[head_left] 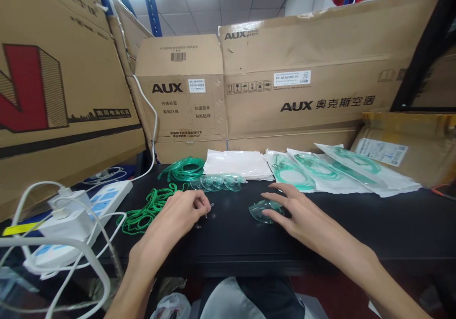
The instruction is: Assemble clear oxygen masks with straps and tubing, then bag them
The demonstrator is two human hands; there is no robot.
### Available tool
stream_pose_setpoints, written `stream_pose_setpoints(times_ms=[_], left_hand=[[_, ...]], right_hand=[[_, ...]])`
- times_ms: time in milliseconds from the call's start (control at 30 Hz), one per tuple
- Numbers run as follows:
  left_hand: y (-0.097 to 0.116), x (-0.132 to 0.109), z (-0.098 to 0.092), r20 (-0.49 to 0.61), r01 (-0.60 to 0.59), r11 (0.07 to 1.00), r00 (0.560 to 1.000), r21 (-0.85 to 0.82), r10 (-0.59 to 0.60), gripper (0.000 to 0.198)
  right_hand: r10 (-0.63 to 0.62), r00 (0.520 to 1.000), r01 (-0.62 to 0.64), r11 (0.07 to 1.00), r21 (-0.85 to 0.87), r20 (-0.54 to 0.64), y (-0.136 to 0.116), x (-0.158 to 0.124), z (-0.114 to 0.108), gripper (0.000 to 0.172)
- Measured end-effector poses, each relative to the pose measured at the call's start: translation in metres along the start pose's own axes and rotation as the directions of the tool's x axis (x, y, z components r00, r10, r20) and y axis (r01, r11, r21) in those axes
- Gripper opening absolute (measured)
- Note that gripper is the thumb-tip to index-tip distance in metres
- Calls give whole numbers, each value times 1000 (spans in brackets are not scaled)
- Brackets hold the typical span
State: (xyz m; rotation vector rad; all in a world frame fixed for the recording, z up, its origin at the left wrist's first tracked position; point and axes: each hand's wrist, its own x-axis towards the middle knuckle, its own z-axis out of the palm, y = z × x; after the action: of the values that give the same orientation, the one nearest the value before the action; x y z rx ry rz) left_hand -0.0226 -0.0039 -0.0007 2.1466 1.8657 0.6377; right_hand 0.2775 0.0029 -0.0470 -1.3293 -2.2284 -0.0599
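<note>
My left hand (183, 210) is closed in a pinch over the black table, with a small shiny piece (212, 205) showing at its fingertips; its exact kind is too small to make out. A couple of tiny clear bits (198, 226) lie just below those fingers. My right hand (285, 207) has its fingers spread, thumb and fingertips over a clear greenish oxygen mask (259, 211) lying on the table. Beyond my left hand several similar masks (221, 182) are nested in a row. Green elastic cords (147, 207) lie tangled left of my left hand.
Coiled green tubing (185, 168) sits behind the cords. A stack of white bags (237, 164) stands at the back, with packed mask sets (290, 173) to its right. At left are a power strip (110, 198) and white cables. Cardboard boxes (292, 48) wall in the table.
</note>
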Motion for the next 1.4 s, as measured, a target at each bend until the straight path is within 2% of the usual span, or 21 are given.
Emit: stream_pose_setpoints(times_ms=[100, 200, 300, 467, 633, 867, 967, 1033, 1100, 1233, 1400], left_hand=[[-1, 0, 4, 42, -9, 998, 999, 62, 6, 14], [-3, 1, 6, 35, 21, 991, 999, 135, -26, 10], [-8, 2, 5, 39, 52, 984, 997, 171, -60, 8], [-12, 0, -1, 68, 74, 978, 994, 193, -88, 21], [-10, -3, -1, 16, 2, 994, 1000, 108, -3, 21], [-8, 8, 19, -88, -160, 987, 983, 34, 162, 25], [-8, 14, 26, -161, -204, 976, 964, 74, 213, 38], [-11, 16, 28, -184, -190, 975, 961, 116, 209, 49], [-13, 16, 29, -146, -142, 978, 976, 152, 164, 56], [-15, 13, 28, -4, -67, 982, 998, 175, 69, 61], [-15, 14, 27, 5, -62, 980, 998, 187, 62, 60]], right_hand=[[38, 995, -42, 998, 38, 96, 9, -2, 3, 53], [45, 988, -57, 995, 83, 148, 14, -2, 3, 56], [32, 991, -48, 991, 128, 130, 15, -2, 3, 52], [49, 997, -65, 960, 273, 66, 10, 7, 1, 37], [90, 996, -80, 924, 374, -11, 12, 40, 1, 28], [-60, 998, 59, 941, 333, -9, 11, 103, 2, 32], [-120, 993, 110, 946, 306, 14, 8, 118, 6, 37], [-152, 987, 132, 946, 297, 44, 6, 123, 10, 38], [-172, 981, 141, 947, 289, 85, 7, 127, 13, 39], [-188, 974, 151, 954, 259, 124, 9, 130, 16, 41], [-209, 968, 177, 961, 213, 140, 6, 132, 15, 44]])
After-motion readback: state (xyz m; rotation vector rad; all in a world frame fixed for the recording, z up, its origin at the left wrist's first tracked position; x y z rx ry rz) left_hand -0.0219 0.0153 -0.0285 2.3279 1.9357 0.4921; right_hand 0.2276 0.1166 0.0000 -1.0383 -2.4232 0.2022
